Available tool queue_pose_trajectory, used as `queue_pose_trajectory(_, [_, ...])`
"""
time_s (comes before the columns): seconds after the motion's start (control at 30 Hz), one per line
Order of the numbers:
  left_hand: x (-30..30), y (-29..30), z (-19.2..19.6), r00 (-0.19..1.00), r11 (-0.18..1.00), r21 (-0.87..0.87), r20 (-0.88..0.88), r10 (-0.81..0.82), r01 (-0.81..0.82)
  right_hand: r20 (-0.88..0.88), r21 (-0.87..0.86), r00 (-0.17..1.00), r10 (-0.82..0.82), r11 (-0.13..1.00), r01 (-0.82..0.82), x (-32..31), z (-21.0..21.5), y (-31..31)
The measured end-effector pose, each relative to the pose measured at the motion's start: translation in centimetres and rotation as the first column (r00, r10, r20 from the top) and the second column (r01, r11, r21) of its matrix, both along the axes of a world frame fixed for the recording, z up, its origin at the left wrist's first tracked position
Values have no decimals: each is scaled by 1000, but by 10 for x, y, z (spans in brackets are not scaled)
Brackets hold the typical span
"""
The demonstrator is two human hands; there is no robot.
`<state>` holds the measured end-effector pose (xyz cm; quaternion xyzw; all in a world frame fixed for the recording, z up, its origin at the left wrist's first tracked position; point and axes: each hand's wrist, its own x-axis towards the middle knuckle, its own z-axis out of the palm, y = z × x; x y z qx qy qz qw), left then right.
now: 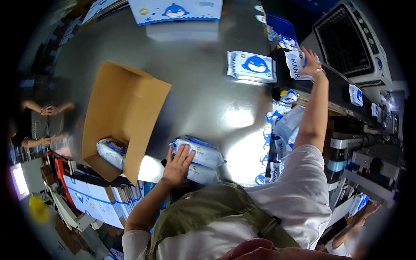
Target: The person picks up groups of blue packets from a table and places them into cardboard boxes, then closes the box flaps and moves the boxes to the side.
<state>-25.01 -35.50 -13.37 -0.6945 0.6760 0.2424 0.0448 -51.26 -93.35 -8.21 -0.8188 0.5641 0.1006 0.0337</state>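
Note:
My left hand lies with fingers stretched flat against the end of a soft white-and-blue wipes pack. This pack is by the table's near edge, with a similar white shape just below it. Out to the right, my right hand is closed over another wipes pack on the dark conveyor belt. A separate wipes pack with a whale picture rests at the table's right edge. Left of centre stands an open brown carton, and one wipes pack sits inside its near end.
More packs lie along the conveyor. Loose packs fill the gap beside the table. A white-framed machine stands at far right, and a printed box at the back. Flat cartons are stacked lower left. Other people's hands show at far left.

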Motion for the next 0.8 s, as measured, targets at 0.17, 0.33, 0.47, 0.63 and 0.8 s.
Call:
queue_pose_trajectory(0.17, [0,-2,7,996,999,-31,-88,31,-34,34,-39,996,88,995,-86,8,-5,26])
queue_pose_trajectory(0.33, [2,-1,-2,1000,994,-110,20,-18,20,245,-279,871,425,892,-357,89,-20,55])
queue_pose_trajectory(0.47, [2,-1,-6,998,987,-151,43,-38,44,531,-30,782,327,929,-368,124,-36,66])
queue_pose_trajectory(0.63, [2,7,-12,998,973,-225,41,-37,45,353,-149,777,522,851,-504,121,-41,159])
queue_pose_trajectory(0.8, [2,5,-4,998,969,-237,1,-71,69,386,-308,731,563,826,-473,75,-58,314])
